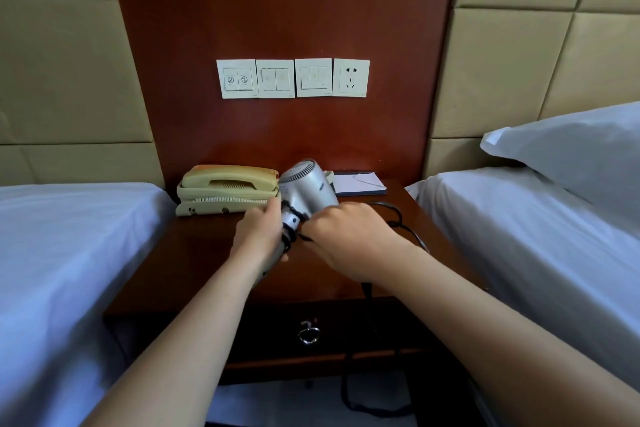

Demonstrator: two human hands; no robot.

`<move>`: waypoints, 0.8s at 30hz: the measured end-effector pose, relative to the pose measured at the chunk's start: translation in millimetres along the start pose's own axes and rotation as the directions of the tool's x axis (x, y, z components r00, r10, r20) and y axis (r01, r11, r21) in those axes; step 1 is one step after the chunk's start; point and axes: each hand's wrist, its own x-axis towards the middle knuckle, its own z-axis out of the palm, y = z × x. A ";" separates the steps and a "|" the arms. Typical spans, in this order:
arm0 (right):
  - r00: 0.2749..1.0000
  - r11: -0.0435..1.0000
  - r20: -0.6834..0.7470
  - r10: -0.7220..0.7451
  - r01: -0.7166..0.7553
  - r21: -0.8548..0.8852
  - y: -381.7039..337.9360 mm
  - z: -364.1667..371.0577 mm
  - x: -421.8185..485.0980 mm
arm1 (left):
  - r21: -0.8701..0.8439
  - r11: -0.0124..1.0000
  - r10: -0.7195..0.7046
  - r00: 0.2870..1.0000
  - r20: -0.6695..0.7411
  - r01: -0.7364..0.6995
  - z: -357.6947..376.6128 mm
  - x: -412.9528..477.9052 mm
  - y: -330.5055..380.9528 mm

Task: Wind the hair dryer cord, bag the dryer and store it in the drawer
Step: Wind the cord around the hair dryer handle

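Note:
A silver hair dryer [306, 185] is held above the dark wooden nightstand [194, 253], its barrel pointing up and back. My left hand [261, 232] grips its handle, which has a few turns of black cord around it. My right hand [349, 239] pinches the black cord [403, 222] close to the handle. The loose cord loops over the nightstand top, drops over the front edge and trails to the floor. The drawer [346, 329] below is closed, with a metal ring pull [308, 334]. No bag is in view.
A beige telephone [227, 189] sits at the back left of the nightstand, a notepad with a pen [358, 182] at the back right. Wall switches and a socket [350, 77] are above. Beds with white sheets flank both sides; a pillow [571, 149] lies on the right one.

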 end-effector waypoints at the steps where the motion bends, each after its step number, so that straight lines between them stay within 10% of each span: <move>1: 1.000 1.000 -0.022 0.002 -0.002 0.003 2.4 -0.8 -0.1 | 0.068 0.996 0.060 0.998 0.014 -0.060 0.1 -2.5 0.9; 9: 0.995 0.978 -0.079 0.065 -0.047 0.202 27.7 -6.7 -2.2 | 0.277 0.897 0.295 0.934 0.200 -0.343 1.1 -13.2 8.4; 18: 0.986 0.856 0.000 0.165 -0.143 0.497 40.3 -15.6 -4.7 | -0.046 0.960 0.258 0.809 0.528 -0.276 -6.8 -23.4 14.4; 24: 0.991 0.926 0.086 0.107 -0.131 0.355 27.7 -16.2 -5.8 | 0.012 0.956 0.261 0.872 0.414 -0.292 -0.5 -16.9 11.6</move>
